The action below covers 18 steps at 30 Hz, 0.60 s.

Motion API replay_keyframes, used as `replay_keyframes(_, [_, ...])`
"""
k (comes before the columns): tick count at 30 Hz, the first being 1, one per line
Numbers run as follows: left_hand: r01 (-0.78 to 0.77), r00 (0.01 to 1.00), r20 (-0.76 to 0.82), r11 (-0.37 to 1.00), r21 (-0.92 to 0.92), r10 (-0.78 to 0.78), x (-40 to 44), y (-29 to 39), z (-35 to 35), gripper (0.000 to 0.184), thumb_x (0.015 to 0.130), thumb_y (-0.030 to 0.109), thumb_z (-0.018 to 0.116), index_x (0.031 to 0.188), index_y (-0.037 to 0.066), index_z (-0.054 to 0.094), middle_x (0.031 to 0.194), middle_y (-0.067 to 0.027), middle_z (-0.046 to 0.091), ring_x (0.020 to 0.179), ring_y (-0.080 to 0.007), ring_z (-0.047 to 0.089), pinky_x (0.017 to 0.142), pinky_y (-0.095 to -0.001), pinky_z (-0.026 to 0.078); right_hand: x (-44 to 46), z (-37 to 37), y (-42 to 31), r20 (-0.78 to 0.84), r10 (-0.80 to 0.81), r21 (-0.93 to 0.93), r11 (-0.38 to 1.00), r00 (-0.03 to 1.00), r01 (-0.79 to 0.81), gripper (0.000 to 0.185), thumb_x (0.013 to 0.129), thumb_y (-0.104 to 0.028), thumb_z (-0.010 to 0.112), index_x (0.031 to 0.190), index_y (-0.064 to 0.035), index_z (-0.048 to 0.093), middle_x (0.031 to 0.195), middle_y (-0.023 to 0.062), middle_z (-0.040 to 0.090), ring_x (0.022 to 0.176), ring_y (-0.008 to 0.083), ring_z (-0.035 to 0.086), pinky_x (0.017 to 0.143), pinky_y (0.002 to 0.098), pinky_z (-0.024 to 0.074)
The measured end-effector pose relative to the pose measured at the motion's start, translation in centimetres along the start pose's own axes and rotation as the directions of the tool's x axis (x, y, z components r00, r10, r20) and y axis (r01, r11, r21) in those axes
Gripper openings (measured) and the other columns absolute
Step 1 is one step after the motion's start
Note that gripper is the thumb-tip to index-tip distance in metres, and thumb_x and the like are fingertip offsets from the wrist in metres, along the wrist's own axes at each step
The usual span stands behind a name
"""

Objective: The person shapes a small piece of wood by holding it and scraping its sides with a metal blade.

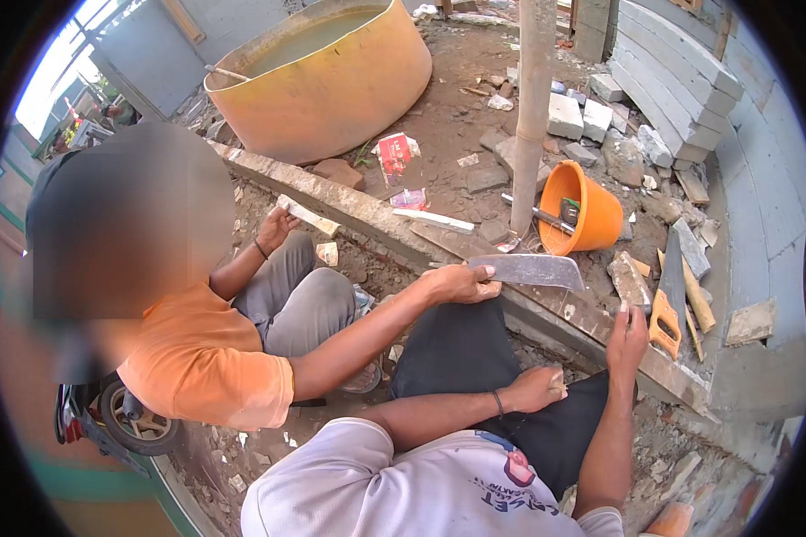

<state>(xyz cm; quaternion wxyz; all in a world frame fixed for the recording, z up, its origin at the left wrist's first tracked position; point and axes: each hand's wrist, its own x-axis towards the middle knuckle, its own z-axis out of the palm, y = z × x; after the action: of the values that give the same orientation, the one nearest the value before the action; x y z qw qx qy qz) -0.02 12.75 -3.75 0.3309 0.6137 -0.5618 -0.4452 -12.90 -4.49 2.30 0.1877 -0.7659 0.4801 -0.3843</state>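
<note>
Your L hand (527, 391) closed on small pale piece (560, 388), over dark trousers (457, 345). Your R hand (629, 338) raised over ledge (367, 210), fingers narrow; can't tell if holding anything. Co-worker's one hand (461, 284) grips blade (535, 270), other hand (276, 230) pale strip (309, 216). Stage: prob. mid-work; pieces in hand, amt left unclear. Ledge: saw (667, 344) nr R end, pale stick (434, 220) along far edge. Yard (457, 116) beyond: tipped bucket (604, 215), round tub (331, 112), stacked blocks (676, 76).

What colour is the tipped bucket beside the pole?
Orange; the bucket shows best in the head view.
</note>
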Motion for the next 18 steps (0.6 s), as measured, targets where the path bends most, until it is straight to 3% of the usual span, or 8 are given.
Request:
replay_keyframes(2, [0.007, 1.000, 0.005, 0.999, -0.041, -0.007, 0.1, 0.4, -0.4, 0.032, 0.093, 0.029, 0.074, 0.104, -0.001, 0.066, 0.097, -0.0240, 0.073, 0.096, -0.0423, 0.071, 0.084, -0.0507, 0.054, -0.3, 0.7, -3.9, 0.142, 0.165, 0.124, 0.975, 0.976, -0.183, 0.036, 0.106, -0.032, 0.062, 0.117, 0.0026, 0.064, 0.108, 0.0199, 0.070, 0.090, 0.0386, 0.067, 0.083, 0.0437, 0.0521])
replay_keyframes(4, [0.007, 1.000, 0.022, 0.998, -0.056, -0.006, 0.2, 0.7, -0.5, 0.032, 0.093, 0.028, 0.074, 0.102, -0.001, 0.066, 0.096, -0.0239, 0.073, 0.095, -0.0414, 0.072, 0.084, -0.0499, 0.054, -0.5, 1.6, -7.8, 0.116, 0.281, 0.214, 0.930, 0.953, -0.300, 0.044, 0.101, -0.030, 0.068, 0.131, 0.0010, 0.060, 0.125, 0.0204, 0.065, 0.105, 0.0385, 0.066, 0.093, 0.0481, 0.0502])
replay_keyframes(5, [0.011, 1.000, 0.013, 0.998, -0.056, -0.010, 0.3, 0.4, -0.5, 0.031, 0.093, 0.027, 0.073, 0.100, -0.002, 0.066, 0.094, -0.0237, 0.073, 0.093, -0.0408, 0.072, 0.083, -0.0489, 0.054, -0.3, 2.2, -8.1, 0.007, -0.002, -0.007, 1.000, 1.000, 0.002, 0.050, 0.097, -0.028, 0.071, 0.136, 0.0001, 0.058, 0.130, 0.0210, 0.062, 0.114, 0.0379, 0.062, 0.099, 0.0506, 0.0471])
replay_keyframes(6, [0.018, 1.000, 0.002, 0.998, -0.053, -0.018, 0.1, 0.3, -0.5, 0.030, 0.094, 0.026, 0.073, 0.098, -0.003, 0.066, 0.093, -0.0235, 0.073, 0.091, -0.0401, 0.073, 0.082, -0.0479, 0.054, -0.4, 2.7, -8.4, -0.027, -0.302, -0.247, 0.926, 0.953, 0.286, 0.057, 0.093, -0.026, 0.074, 0.141, -0.0009, 0.055, 0.136, 0.0217, 0.059, 0.122, 0.0373, 0.059, 0.104, 0.0532, 0.0440])
replay_keyframes(7, [0.015, 1.000, 0.012, 0.999, -0.051, -0.015, 0.2, 0.2, -0.7, 0.030, 0.094, 0.026, 0.073, 0.098, -0.003, 0.066, 0.093, -0.0235, 0.073, 0.091, -0.0401, 0.073, 0.082, -0.0479, 0.054, -0.4, 3.0, -9.0, -0.031, -0.295, -0.253, 0.927, 0.955, 0.278, 0.057, 0.093, -0.026, 0.074, 0.141, -0.0009, 0.055, 0.136, 0.0217, 0.059, 0.122, 0.0373, 0.059, 0.104, 0.0532, 0.0440])
replay_keyframes(9, [0.021, 1.000, 0.017, 0.998, -0.052, -0.020, 0.1, 0.2, -0.7, 0.028, 0.094, 0.024, 0.073, 0.097, -0.003, 0.067, 0.092, -0.0230, 0.074, 0.089, -0.0383, 0.073, 0.081, -0.0462, 0.054, -0.4, 3.2, -9.9, 0.236, -0.431, -0.174, 0.863, 0.871, 0.474, 0.059, 0.090, -0.024, 0.076, 0.142, -0.0036, 0.057, 0.142, 0.0190, 0.057, 0.136, 0.0382, 0.050, 0.110, 0.0534, 0.0403])
replay_keyframes(12, [0.011, 1.000, 0.010, 0.995, -0.098, -0.010, 0.3, -0.2, -0.5, 0.028, 0.094, 0.023, 0.073, 0.098, -0.004, 0.067, 0.092, -0.0224, 0.074, 0.089, -0.0367, 0.074, 0.082, -0.0459, 0.054, -0.3, 5.5, -7.7, 0.457, -0.335, -0.139, 0.888, 0.824, 0.438, 0.057, 0.089, -0.023, 0.077, 0.140, -0.0044, 0.059, 0.139, 0.0161, 0.059, 0.132, 0.0348, 0.053, 0.106, 0.0515, 0.0421])
replay_keyframes(18, [0.039, 0.999, 0.000, 0.997, -0.063, -0.039, 0.2, 0.1, -0.7, 0.026, 0.095, 0.021, 0.073, 0.099, -0.004, 0.068, 0.094, -0.0224, 0.074, 0.091, -0.0330, 0.074, 0.083, -0.0444, 0.054, -0.8, 6.8, -6.0, 0.317, -0.484, -0.220, 0.799, 0.816, 0.559, 0.038, 0.094, -0.020, 0.070, 0.129, -0.0057, 0.064, 0.131, 0.0126, 0.063, 0.121, 0.0302, 0.059, 0.096, 0.0494, 0.0462])
